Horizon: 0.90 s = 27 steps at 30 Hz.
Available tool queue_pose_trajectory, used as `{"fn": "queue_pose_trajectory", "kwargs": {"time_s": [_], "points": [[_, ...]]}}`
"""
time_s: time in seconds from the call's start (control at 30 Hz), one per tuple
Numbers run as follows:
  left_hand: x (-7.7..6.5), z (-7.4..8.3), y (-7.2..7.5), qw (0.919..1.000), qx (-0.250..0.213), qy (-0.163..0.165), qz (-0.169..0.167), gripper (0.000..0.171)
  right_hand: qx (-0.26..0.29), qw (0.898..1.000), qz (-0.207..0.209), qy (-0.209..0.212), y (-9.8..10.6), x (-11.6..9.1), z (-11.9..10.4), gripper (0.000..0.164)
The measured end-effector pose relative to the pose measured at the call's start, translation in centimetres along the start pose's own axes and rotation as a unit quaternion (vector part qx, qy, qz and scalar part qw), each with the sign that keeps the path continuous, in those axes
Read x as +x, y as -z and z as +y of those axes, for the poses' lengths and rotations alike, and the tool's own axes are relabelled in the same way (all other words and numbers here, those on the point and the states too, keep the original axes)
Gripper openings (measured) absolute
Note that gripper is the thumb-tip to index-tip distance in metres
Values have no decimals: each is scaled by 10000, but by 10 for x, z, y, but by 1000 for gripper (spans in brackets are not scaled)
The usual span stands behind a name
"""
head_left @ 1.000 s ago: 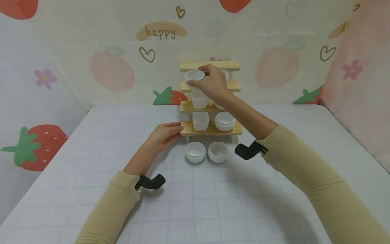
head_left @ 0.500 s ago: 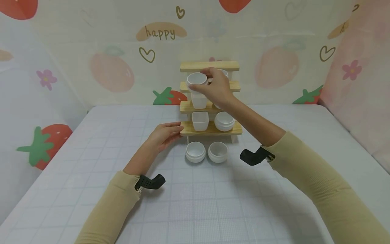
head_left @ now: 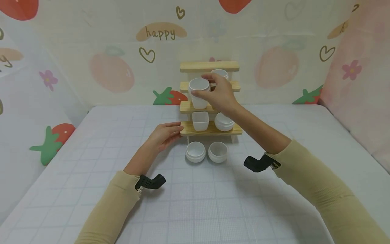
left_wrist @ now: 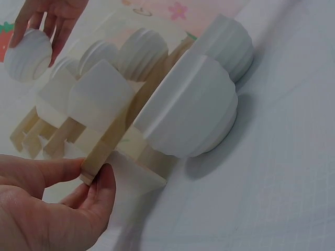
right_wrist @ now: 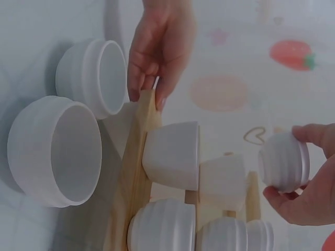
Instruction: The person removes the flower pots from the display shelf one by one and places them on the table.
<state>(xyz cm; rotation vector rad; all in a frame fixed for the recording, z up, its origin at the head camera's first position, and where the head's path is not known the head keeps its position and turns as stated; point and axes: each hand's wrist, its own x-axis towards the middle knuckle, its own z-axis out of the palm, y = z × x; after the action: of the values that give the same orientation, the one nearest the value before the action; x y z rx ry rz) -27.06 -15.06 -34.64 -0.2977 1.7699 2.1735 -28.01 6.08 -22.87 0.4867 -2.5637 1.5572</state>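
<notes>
In the head view my right hand (head_left: 221, 93) holds a round white ribbed pot (head_left: 198, 84), thumb on the near side and fingers behind. The right wrist view shows this pot (right_wrist: 285, 161) in the air, apart from the shelves. My left hand (head_left: 164, 136) pinches the left end of the lowest board of a tiered wooden stand (head_left: 217, 133), thumb and fingers on opposite faces in the left wrist view. A square white pot (head_left: 200, 122) and a round one (head_left: 224, 123) stand on that board. Higher pots are partly hidden behind my right hand.
Two round white pots, a left one (head_left: 195, 153) and a right one (head_left: 217, 153), stand on the table before the stand. The top board (head_left: 210, 66) is close to the printed back cloth (head_left: 164, 74). Black wrist cameras jut from both sleeves.
My right hand has lowered the round pot and brought it slightly to the right. My left hand keeps its place on the board. The printed cloth at the left has shifted right.
</notes>
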Motion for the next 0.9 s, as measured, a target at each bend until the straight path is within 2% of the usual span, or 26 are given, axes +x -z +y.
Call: {"fn": "queue_pose_trajectory", "kwargs": {"time_s": [0.63, 0.9], "points": [[0, 0, -1, 10000, 8, -51, -36, 54, 15, 10000, -2, -56, 11, -15, 5, 69], [2, -2, 0, 10000, -7, -72, -28, 55, 183, 9998, -79, -75, 17, -21, 11, 67]]}}
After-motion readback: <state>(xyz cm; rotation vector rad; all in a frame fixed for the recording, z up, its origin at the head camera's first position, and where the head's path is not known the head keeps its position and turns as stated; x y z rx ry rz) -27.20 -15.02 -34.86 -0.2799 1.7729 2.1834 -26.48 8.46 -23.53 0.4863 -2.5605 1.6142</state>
